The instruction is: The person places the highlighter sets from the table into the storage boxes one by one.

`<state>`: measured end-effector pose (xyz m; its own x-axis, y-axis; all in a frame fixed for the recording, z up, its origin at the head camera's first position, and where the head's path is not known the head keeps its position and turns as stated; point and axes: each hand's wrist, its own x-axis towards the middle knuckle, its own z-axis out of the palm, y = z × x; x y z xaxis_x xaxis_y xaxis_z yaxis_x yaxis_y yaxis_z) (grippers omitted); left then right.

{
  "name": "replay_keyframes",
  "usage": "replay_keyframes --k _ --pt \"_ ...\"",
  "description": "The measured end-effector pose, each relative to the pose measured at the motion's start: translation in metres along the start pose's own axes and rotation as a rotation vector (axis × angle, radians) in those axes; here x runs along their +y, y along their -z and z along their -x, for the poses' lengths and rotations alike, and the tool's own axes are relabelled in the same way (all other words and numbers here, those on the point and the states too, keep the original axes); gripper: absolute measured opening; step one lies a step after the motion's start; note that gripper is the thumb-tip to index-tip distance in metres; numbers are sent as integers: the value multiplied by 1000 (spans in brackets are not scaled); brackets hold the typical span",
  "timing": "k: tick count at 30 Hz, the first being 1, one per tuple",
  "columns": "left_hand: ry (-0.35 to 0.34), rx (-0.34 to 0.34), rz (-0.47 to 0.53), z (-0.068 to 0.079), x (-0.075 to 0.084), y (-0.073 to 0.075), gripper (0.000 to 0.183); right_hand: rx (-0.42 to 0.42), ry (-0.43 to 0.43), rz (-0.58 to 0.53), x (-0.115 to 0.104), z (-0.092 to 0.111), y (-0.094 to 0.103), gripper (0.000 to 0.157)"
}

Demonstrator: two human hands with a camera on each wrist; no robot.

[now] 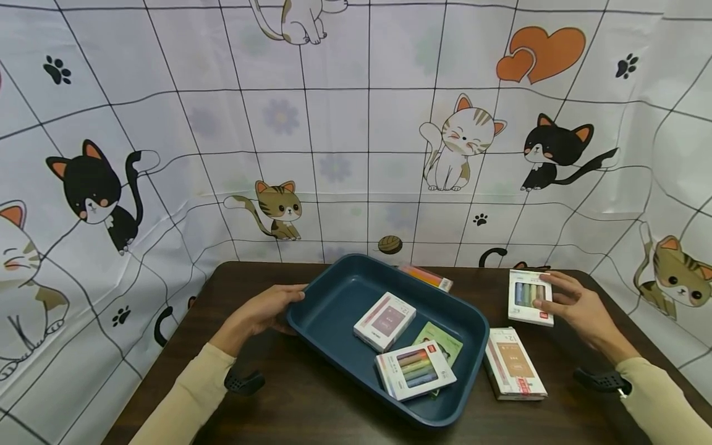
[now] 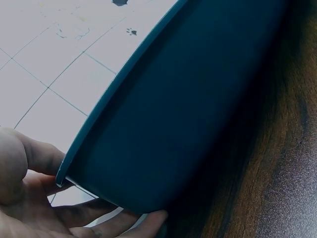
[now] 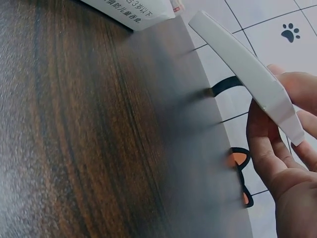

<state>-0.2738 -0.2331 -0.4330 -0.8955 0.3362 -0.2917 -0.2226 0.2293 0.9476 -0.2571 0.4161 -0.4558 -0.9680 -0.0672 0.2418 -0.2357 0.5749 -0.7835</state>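
My left hand (image 1: 266, 311) grips the left corner of a dark blue plastic tray (image 1: 328, 281). In the left wrist view the thumb is at the tray's rim (image 2: 116, 82) and the fingers lie against the outer wall. My right hand (image 1: 578, 312) pinches a white box of coloured sticks (image 1: 531, 314), its window facing up in the head view. The right wrist view shows this box (image 3: 247, 74) edge-on, raised off the table. Inside the tray lie a white box with a pinkish panel (image 1: 385, 321), another box of coloured sticks (image 1: 417, 369) and, partly under it, a green packet (image 1: 445, 343).
A larger white box with a tan panel (image 1: 516, 364) lies right of the tray. Behind the tray an orange flat pack (image 1: 425, 277) is partly hidden. All stand on a dark wooden table (image 1: 311, 395), backed by a cat-print curtain (image 1: 345, 123).
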Motion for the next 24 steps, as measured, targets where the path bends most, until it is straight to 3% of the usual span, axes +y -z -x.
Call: replay_keyframes --k 15,24 --pt "-1 -20 -3 1 3 0 53 12 5 27 -13 3 2 73" --pt "6 -14 -12 2 4 0 53 31 38 35 -43 1 -1 76"
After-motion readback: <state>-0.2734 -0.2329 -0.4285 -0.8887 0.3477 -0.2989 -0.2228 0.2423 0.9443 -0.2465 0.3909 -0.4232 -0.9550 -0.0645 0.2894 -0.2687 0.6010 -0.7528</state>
